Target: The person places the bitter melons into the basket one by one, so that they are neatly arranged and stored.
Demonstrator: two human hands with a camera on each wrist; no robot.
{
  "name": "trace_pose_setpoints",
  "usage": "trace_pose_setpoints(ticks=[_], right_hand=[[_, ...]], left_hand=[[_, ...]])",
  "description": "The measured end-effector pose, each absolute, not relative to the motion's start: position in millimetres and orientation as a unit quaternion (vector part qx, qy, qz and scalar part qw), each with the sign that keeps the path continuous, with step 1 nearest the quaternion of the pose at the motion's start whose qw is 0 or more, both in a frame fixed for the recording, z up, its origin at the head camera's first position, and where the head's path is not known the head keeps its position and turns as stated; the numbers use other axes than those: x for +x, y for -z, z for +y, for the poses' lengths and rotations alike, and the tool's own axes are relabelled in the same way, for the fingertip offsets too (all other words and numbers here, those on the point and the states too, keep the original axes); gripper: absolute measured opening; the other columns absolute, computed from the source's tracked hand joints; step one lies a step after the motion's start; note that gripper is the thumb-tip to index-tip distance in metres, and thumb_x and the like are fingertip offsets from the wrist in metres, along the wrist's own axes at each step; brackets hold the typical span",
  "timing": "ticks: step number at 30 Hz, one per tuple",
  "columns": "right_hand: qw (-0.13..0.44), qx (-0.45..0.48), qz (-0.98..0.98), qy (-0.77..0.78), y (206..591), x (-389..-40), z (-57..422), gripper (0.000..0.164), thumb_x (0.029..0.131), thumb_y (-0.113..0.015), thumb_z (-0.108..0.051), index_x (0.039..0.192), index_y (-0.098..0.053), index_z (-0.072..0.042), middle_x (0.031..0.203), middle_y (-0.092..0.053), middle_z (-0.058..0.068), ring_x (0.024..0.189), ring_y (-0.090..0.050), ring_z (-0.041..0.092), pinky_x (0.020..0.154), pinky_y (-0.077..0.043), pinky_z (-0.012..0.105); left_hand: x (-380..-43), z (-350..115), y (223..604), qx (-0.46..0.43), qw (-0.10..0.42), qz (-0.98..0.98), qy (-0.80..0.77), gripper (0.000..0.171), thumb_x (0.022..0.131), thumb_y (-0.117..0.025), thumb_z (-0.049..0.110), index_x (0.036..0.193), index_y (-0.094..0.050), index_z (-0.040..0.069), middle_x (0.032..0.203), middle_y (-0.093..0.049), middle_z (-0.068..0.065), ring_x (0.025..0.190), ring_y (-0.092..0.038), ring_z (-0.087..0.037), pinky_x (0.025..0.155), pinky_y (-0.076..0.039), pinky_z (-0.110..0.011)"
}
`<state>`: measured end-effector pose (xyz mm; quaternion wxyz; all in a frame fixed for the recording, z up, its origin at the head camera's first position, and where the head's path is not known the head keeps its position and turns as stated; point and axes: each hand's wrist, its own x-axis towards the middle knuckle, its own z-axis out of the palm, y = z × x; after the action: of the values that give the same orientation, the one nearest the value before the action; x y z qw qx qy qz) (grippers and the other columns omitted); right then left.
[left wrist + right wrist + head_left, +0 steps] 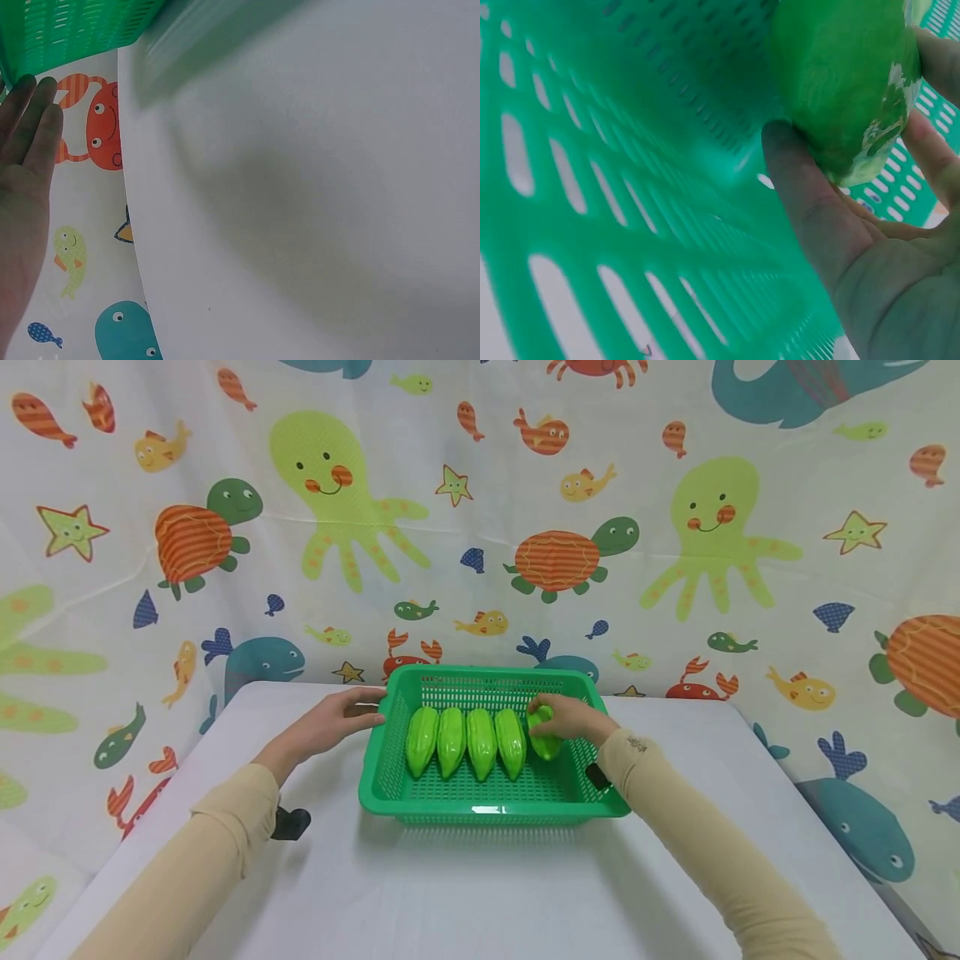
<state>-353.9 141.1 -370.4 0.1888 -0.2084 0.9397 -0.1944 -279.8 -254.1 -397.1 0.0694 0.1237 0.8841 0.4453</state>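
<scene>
A green plastic basket (480, 808) with slotted walls stands on the table. Inside it, several shiny green ridged fruits (482, 743) with tapered ends lie side by side in a row. At the row's right end my right hand (572, 718) grips one more green ridged fruit (847, 82), thumb on one side and fingers on the other. My left hand (333, 722) is at the basket's left rim, its fingers fairly straight and the fingertips (46, 88) right at the edge. Its palm stays outside the basket.
A white-covered table (480, 893) surrounds the basket on all sides. Behind it hangs a curtain (480, 510) printed with sea animals. Dark wrist-camera mounts (291, 823) stick out under the sleeves.
</scene>
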Motion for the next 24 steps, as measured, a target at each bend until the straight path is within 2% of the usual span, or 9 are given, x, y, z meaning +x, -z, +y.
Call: trace_pose_setpoints(ticks=[15,24], right_hand=[[0.196,-0.212,0.939,0.185,378.8,-350.6,133.2,0.045,0.093,-0.068,-0.022,0.134,-0.054,-0.009,0.144,-0.047,0.018,0.128,-0.048,0.035,0.103,-0.043,0.049],[0.204,-0.208,0.941,0.174,380.3,-350.5,132.1,0.046,0.094,-0.067,-0.025,0.136,-0.053,-0.011,0.145,-0.046,0.016,0.131,-0.046,0.035,0.105,-0.042,0.049]], left_hand=[[-280.0,-254.1,397.6,0.124,0.071,0.882,-0.448,0.068,0.095,-0.061,0.043,0.15,-0.037,0.009,0.147,-0.044,-0.017,0.135,-0.043,-0.037,0.106,-0.039,-0.056],[-280.5,-254.0,397.3,0.125,0.073,0.882,-0.449,0.069,0.095,-0.062,0.044,0.15,-0.038,0.009,0.147,-0.045,-0.017,0.135,-0.042,-0.038,0.106,-0.039,-0.056]])
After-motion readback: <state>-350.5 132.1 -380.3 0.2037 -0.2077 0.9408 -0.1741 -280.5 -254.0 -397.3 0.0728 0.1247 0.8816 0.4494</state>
